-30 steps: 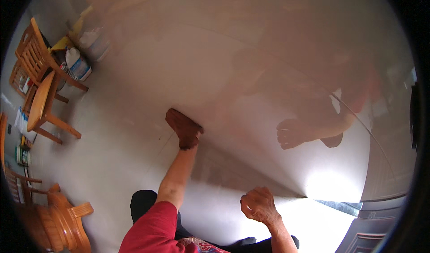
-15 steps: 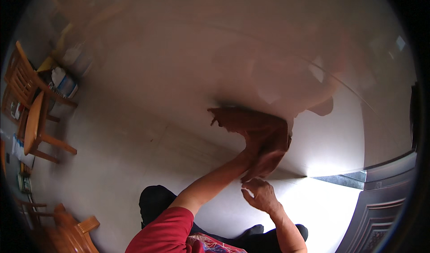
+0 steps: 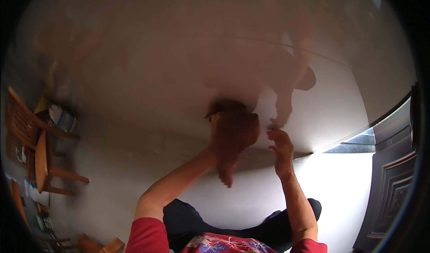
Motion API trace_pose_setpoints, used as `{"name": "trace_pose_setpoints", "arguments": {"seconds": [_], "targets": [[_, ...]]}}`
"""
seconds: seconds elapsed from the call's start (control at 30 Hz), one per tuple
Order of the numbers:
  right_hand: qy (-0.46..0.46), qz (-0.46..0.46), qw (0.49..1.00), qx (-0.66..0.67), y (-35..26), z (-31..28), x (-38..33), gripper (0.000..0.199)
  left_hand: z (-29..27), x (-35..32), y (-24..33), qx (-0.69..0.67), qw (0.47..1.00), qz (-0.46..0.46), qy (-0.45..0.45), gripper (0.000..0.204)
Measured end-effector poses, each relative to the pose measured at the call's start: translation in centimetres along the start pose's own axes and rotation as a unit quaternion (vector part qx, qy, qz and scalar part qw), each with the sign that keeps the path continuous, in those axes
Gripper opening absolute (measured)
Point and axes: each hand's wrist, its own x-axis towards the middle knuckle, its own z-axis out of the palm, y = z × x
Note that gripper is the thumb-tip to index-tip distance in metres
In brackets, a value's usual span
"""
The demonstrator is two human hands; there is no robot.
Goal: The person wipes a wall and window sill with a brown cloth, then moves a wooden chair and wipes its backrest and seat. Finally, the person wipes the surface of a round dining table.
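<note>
Left hand [image 3: 236, 131] is blurred and largely covered by a brown cloth [image 3: 227, 158] at a glossy pale surface [image 3: 134, 83]; whether its fingers pinch the cloth or lie flat beneath it, I cannot tell. The cloth is bunched around that hand, a narrow end hanging below. Just right of the cloth, the right hand [image 3: 282, 152] is raised with fingers bent and loosely parted; whether its fingertips touch the surface cannot be made out. Above the cloth, the surface carries dim reflections [image 3: 284, 74]. Below the cloth are the person's bent legs in dark trousers [image 3: 284, 226] and a red patterned shirt [image 3: 228, 242]. Well left of the cloth stands a wooden chair [image 3: 41, 161], with a blurred white-and-blue container [image 3: 67, 121] near its back. Far right of the cloth, past a brightly lit patch of floor [image 3: 331, 195], is a dark panelled door [image 3: 392, 195].
</note>
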Motion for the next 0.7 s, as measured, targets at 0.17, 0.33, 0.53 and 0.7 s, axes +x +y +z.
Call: {"name": "trace_pose_setpoints", "arguments": {"seconds": [0.17,0.33,0.53,0.7], "targets": [[-0.258,0.036,0.963,0.062,-1.6,3.8,-2.0,0.059,1.3,-1.7,0.8,0.041,0.995,0.084,0.042,0.038],[-0.140,0.083,0.928,0.336,0.0,6.8,-4.7,0.049,3.0,-3.3,0.3,-0.103,0.969,0.168,0.146,0.037],[0.173,-0.184,0.920,0.300,-2.4,3.5,-3.3,0.040,4.9,-3.8,-2.5,-0.118,0.918,0.197,0.324,0.035],[0.340,-0.487,0.728,-0.343,-4.6,3.7,1.4,0.054,8.9,-3.7,-2.9,-0.043,0.857,0.140,0.494,0.033]]}}
